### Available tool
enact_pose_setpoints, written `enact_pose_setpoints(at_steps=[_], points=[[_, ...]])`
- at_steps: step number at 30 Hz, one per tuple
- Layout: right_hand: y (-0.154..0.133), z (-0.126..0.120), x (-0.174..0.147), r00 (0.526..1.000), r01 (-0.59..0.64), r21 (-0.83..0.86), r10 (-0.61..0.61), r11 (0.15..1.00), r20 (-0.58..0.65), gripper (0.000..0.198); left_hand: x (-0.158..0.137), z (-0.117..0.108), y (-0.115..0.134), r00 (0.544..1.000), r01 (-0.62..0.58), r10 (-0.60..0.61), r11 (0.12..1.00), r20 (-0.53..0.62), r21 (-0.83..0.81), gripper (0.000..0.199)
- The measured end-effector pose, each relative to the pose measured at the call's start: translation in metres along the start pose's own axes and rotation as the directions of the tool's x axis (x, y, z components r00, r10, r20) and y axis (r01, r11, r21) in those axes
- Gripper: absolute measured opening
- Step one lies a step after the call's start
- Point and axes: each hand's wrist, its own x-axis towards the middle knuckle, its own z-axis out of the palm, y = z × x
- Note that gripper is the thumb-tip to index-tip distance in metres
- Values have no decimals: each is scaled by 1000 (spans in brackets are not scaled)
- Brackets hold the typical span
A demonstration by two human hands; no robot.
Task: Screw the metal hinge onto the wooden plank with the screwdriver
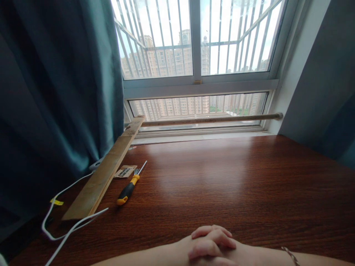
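The 2 hands lay clasped at the near edge of the wooden table (235, 177) — left hand (212, 242) on top, fingers folded over the right hand (235, 255), neither holding any object. Nearest tool: a screwdriver (129, 188) with black-and-yellow handle, lying flat well to the left, tip toward the window (194, 55). A wooden slat (107, 171) lay just beside it — a white cable (69, 229) crossed its near end. The central tabletop was bare.
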Motion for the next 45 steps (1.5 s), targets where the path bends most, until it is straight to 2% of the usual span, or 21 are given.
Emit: enact_pose_setpoints(at_steps=[2, 4, 6, 8, 9, 10, 12, 14, 15, 16, 18, 24, 27, 29, 32, 34, 38, 41, 42, 44, 45], points=[[6, -15, 3, 997, 24, -16, -22, 1000, 80, 48, 0, 0, -2, 1000, -12, 12, 1000, -4, 16, 27], [12, -37, 9, 971, 93, -43, -81, 995, 226, 46, 0, 1, -1, 1000, -17, 17, 1000, -19, 26, 28], [14, -60, 15, 895, 204, -63, -160, 977, 416, 46, -1, 1, 1, 999, -16, 17, 1000, -32, 20, 30], [12, -74, 22, 794, 271, -41, -199, 962, 574, 41, -2, 2, 4, 999, -16, 17, 1000, -47, 21, 33], [11, -77, 25, 767, 272, -30, -197, 962, 611, 38, -3, 2, 5, 998, -19, 20, 999, -56, 29, 35], [10, -76, 28, 770, 248, -21, -184, 969, 611, 37, -3, 2, 6, 998, -23, 26, 999, -64, 40, 36], [8, -65, 32, 869, 155, 7, -140, 988, 474, 37, -3, 2, 7, 996, -33, 38, 998, -76, 58, 37], [7, -47, 35, 976, 54, 105, -74, 993, 203, 43, -2, 0, 7, 996, -33, 37, 998, -77, 49, 34], [7, -37, 36, 998, 20, 174, -30, 984, 60, 46, -1, 0, 7, 997, -26, 28, 999, -75, 33, 32], [8, -28, 36, 998, 1, 240, 14, 971, -58, 47, -1, -1, 7, 997, -14, 15, 1000, -70, 12, 30], [10, -15, 34, 979, 5, 339, 65, 941, -195, 50, 0, -2, 8, 998, 13, -15, 999, -55, -30, 29], [17, -4, 21, 971, 154, 520, -31, 840, -238, 55, -2, -3, 11, 999, 34, -34, 999, -32, -26, 32], [13, 3, 15, 927, 204, 631, 60, 749, -371, 58, -2, -4, 11, 999, 34, -34, 999, -16, -29, 30], [8, 9, 12, 879, 233, 690, 156, 685, -451, 43, -2, -6, 11, 999, 41, -41, 998, 2, -43, 27], [3, 18, 5, 788, 329, 741, 262, 586, -558, 25, 1, -11, 12, 996, 80, -77, 994, 48, -73, 27], [6, 25, -2, 720, 423, 723, 281, 547, -634, 21, 3, -14, 13, 989, 120, -108, 986, 104, -116, 27], [19, 45, -13, 659, 564, 683, 246, 464, -711, 25, 8, -21, 13, 974, 169, -135, 969, 182, -182, 31], [27, 60, -14, 543, 682, 653, 370, 329, -754, 38, 10, -24, 11, 971, 166, -126, 966, 201, -198, 31], [28, 62, -13, 521, 701, 645, 399, 305, -755, 40, 10, -24, 11, 971, 157, -116, 968, 208, -196, 30], [28, 60, -11, 527, 691, 655, 407, 307, -746, 37, 9, -22, 9, 974, 127, -88, 975, 209, -180, 28], [27, 56, -10, 552, 664, 670, 387, 331, -738, 35, 8, -20, 9, 977, 109, -76, 980, 198, -164, 27]])
